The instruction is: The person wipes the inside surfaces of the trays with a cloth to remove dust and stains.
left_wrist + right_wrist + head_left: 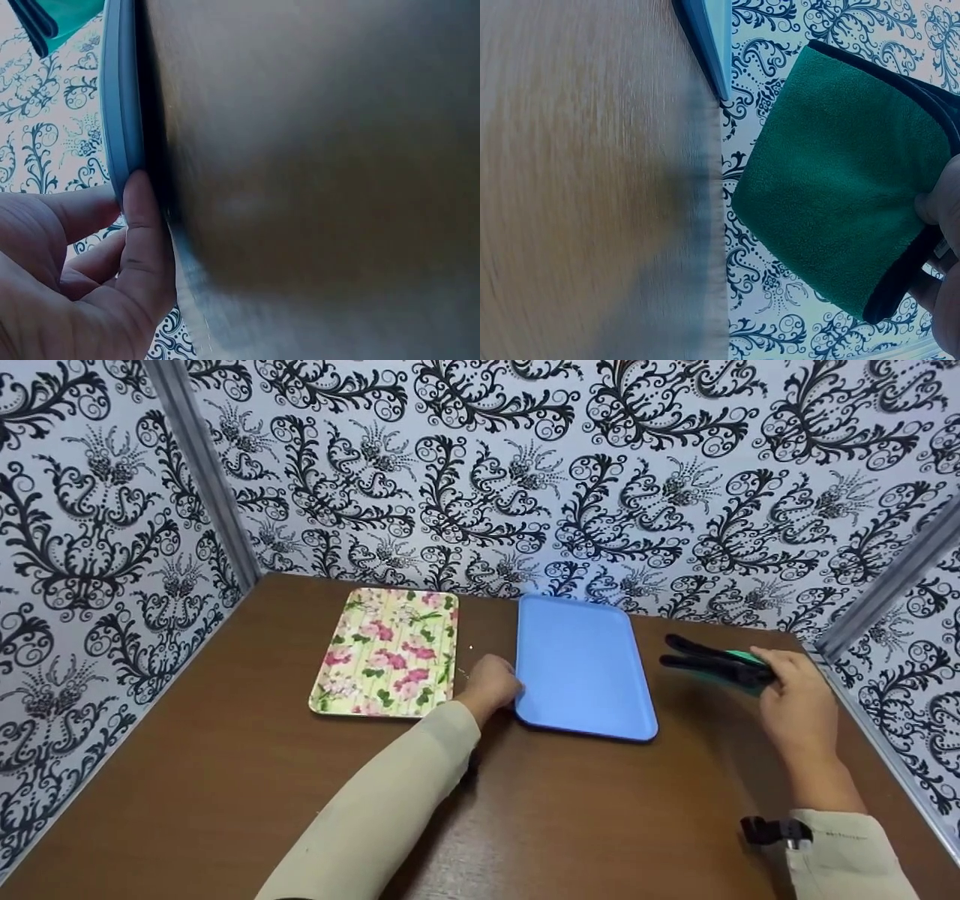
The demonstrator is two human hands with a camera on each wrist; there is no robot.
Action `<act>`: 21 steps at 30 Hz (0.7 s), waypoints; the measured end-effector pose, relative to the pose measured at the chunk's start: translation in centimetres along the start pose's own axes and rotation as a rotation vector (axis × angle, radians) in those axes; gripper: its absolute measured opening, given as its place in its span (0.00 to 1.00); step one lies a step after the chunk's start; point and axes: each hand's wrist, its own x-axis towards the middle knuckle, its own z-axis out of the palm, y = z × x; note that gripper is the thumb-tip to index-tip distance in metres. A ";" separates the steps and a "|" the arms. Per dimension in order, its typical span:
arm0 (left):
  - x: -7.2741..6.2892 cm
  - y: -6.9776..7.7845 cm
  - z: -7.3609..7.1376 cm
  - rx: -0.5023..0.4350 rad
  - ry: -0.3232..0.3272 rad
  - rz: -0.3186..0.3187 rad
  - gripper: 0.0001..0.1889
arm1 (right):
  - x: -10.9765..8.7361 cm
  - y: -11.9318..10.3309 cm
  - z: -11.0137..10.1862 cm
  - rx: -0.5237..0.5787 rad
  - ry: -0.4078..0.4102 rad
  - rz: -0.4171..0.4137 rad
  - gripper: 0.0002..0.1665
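Note:
A plain blue tray (583, 667) lies on the brown table, right of the middle. My left hand (491, 682) is at its left edge, near the front corner. In the left wrist view, the thumb and a finger of that hand (97, 270) pinch the tray's rim (120, 97). To the right of the tray, above the table, my right hand (801, 701) grips a folded green cloth with black edging (724, 664). The right wrist view shows the cloth's fuzzy green face (840, 180) hanging flat, with the right hand (946, 247) holding one side.
A tray with a pink flower pattern (390, 652) lies left of the blue one, with a strip of table (486, 622) between them. Patterned walls (525, 480) enclose the table (570, 817) at the back and both sides.

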 end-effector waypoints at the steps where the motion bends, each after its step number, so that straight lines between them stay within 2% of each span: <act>1: 0.0 0.0 0.0 0.011 0.003 0.003 0.21 | 0.0 0.0 0.0 0.001 0.001 0.001 0.36; 6: 0.2 0.0 0.1 0.063 0.007 0.008 0.24 | -0.1 0.1 -0.1 -0.010 -0.008 0.000 0.36; 11: 0.6 -0.4 0.4 0.055 0.002 0.006 0.26 | -0.2 0.0 -0.2 -0.019 -0.024 0.001 0.36; 14: 0.7 -0.6 0.4 0.051 0.009 0.036 0.25 | -0.2 0.1 -0.3 -0.022 -0.031 0.008 0.36; 18: 0.6 -0.8 -0.1 0.042 0.014 0.069 0.21 | -0.2 0.3 -0.2 -0.029 -0.050 0.017 0.37; 21: 0.3 -1.1 -1.0 0.000 0.017 0.090 0.13 | -0.2 0.3 -0.1 -0.028 -0.064 0.020 0.37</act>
